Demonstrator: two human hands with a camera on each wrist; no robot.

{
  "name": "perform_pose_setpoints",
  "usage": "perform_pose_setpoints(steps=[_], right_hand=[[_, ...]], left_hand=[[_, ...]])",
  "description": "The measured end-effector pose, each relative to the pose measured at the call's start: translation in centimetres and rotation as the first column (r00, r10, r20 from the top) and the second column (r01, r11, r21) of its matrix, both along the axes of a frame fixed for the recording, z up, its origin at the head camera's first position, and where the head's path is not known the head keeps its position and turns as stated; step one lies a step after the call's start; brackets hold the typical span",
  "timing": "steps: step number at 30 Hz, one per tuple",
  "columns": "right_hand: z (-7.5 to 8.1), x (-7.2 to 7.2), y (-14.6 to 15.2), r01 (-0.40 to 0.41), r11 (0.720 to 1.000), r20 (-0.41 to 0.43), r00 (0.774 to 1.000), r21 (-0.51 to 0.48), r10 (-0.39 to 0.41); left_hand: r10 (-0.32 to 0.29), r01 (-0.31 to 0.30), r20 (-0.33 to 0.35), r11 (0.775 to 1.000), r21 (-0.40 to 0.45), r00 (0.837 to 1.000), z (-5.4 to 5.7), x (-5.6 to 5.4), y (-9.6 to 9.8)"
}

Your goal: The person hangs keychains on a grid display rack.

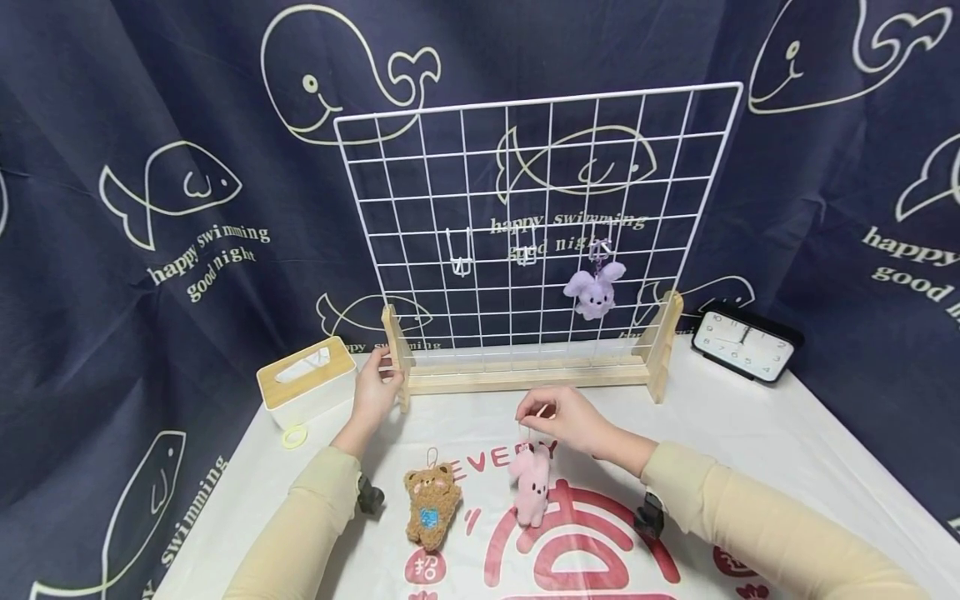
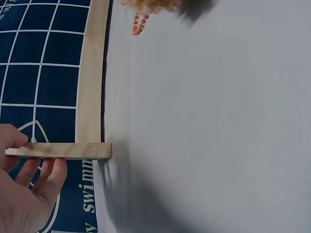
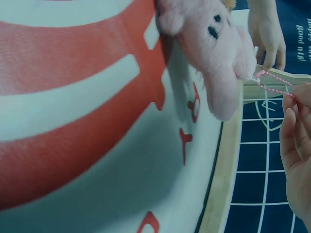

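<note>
A pink plush rabbit keychain [image 1: 532,487] hangs by its beaded chain from my right hand [image 1: 567,419]. In the right wrist view, thumb and fingertips pinch that pink chain [image 3: 276,91]. My left hand [image 1: 375,387] grips the left wooden foot [image 2: 63,151] of a white wire grid rack [image 1: 525,200], thumb on one side and fingers on the other. A brown plush bear keychain [image 1: 432,504] lies on the table between my forearms. On the grid, a purple plush keychain [image 1: 595,292] hangs from the right hook, while the left hook [image 1: 461,265] and middle hook [image 1: 527,255] are bare.
A tissue box [image 1: 309,383] with a wooden lid stands left of the rack, a pale yellow ring [image 1: 294,436] before it. At the right sits a black-framed clock [image 1: 746,343]. Red print marks the white tablecloth [image 1: 720,458]. A dark blue curtain [image 1: 187,75] hangs behind.
</note>
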State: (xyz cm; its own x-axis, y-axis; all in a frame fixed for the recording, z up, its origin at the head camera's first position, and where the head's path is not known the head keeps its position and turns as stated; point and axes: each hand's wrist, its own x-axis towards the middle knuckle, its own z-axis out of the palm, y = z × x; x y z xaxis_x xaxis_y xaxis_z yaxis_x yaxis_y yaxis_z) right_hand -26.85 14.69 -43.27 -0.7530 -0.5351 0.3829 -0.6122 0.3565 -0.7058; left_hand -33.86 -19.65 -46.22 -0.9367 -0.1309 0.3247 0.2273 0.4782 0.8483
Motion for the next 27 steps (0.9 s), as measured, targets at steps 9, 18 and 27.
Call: perform_pose_setpoints(steps=[9, 18, 27], right_hand=[[1.5, -0.5, 0.7, 0.021, 0.999, -0.032, 0.999, -0.034, -0.022], [2.7, -1.2, 1.1, 0.053, 0.997, -0.044, 0.998, -0.049, -0.055], [3.3, -2.4, 1.5, 0.08, 0.991, -0.056, 0.995, -0.105, -0.087]], left_hand=[[-0.009, 0.009, 0.014, 1.0, -0.012, 1.0, 0.1, 0.1, -0.1], [-0.003, 0.003, 0.011, 1.0, -0.003, 1.0, 0.1, 0.1, 0.0], [-0.006, 0.006, 0.004, 1.0, 0.0, 1.0, -0.1, 0.0, -0.1]])
